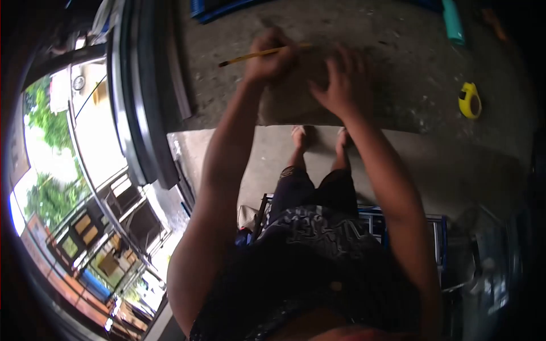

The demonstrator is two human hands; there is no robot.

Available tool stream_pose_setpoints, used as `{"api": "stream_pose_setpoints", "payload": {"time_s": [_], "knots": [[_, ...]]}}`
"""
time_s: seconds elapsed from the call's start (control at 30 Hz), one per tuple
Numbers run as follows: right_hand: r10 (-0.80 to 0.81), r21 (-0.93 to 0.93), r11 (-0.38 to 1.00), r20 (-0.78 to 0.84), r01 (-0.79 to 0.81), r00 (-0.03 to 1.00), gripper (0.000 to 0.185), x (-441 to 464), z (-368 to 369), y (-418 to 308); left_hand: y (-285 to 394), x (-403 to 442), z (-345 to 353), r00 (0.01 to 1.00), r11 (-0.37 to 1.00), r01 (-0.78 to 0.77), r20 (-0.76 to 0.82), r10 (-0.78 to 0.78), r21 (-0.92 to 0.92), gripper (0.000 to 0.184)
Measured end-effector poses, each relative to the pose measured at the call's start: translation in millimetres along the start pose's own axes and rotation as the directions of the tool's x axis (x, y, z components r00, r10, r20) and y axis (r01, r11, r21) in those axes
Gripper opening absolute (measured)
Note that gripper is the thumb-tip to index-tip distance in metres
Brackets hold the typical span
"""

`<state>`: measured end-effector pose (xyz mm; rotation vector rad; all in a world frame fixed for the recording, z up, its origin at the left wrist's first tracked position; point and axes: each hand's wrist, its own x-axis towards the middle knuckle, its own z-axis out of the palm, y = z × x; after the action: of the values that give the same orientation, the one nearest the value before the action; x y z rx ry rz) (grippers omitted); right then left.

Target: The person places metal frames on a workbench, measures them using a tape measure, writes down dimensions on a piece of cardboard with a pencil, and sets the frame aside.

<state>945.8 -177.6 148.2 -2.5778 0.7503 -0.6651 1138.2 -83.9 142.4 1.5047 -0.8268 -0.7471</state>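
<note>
**Dark shirt in front, pencil in the left hand**

The shirt (pixel 307 273) fills the lower view. Over the grey worktop (pixel 409 85), the left hand (pixel 272 59) grips a yellow pencil (pixel 242 58); beside it, the right hand (pixel 344 85) is spread, fingers blurred, holding nothing visible. A yellow tape measure (pixel 470 101) lies to the right, below a teal object (pixel 453 23).
</note>
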Motion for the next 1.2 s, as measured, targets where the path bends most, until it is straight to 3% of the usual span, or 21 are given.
{"api": "stream_pose_setpoints", "payload": {"time_s": [0.1, 0.2, 0.3, 0.4, 0.5, 0.6, 0.8, 1.2], "knots": [[-0.058, 0.026, 0.998, 0.007, 0.058, 0.998, 0.05, 1, 2, 8, 0, 9, -2, 0.997, 0.993, 0.071, 0.012, -0.073, 0.092, 0.015], [-0.078, 0.002, 0.997, 0.031, 0.078, 0.996, 0.055, -2, 3, 5, 2, 1, -2, 0.996, 0.977, -0.075, -0.037, 0.083, 0.198, 0.016], [-0.074, 0.038, 0.997, 0.022, 0.073, 0.997, 0.054, 0, 4, 7, 4, -6, 1, 0.989, 0.903, -0.071, -0.086, 0.118, 0.424, 0.018], [0.088, 0.169, 0.981, 0.03, -0.092, 0.996, 0.048, 3, 5, 6, 5, -11, 4, 0.98, 0.879, -0.093, -0.111, 0.163, 0.467, 0.018], [0.111, 0.186, 0.976, 0.02, -0.113, 0.994, 0.047, 1, 11, 7, -3, -14, 7, 0.987, 0.932, -0.097, -0.088, 0.135, 0.35, 0.02], [0.02, 0.051, 0.998, 0.035, -0.022, 0.999, 0.05, 1, 6, 6, -1, -16, 8, 0.99, 0.893, -0.04, -0.103, 0.095, 0.448, 0.02], [0.038, 0.046, 0.998, 0.052, -0.04, 0.998, 0.047, 3, 0, 4, 8, -16, 10, 0.99, 0.795, -0.084, -0.044, 0.138, 0.601, 0.02], [0.05, 0.056, 0.997, 0.057, -0.053, 0.997, 0.05, 4, -2, 3, 7, -15, 12, 0.991, 0.865, -0.046, -0.088, 0.103, 0.499, 0.021]]}}
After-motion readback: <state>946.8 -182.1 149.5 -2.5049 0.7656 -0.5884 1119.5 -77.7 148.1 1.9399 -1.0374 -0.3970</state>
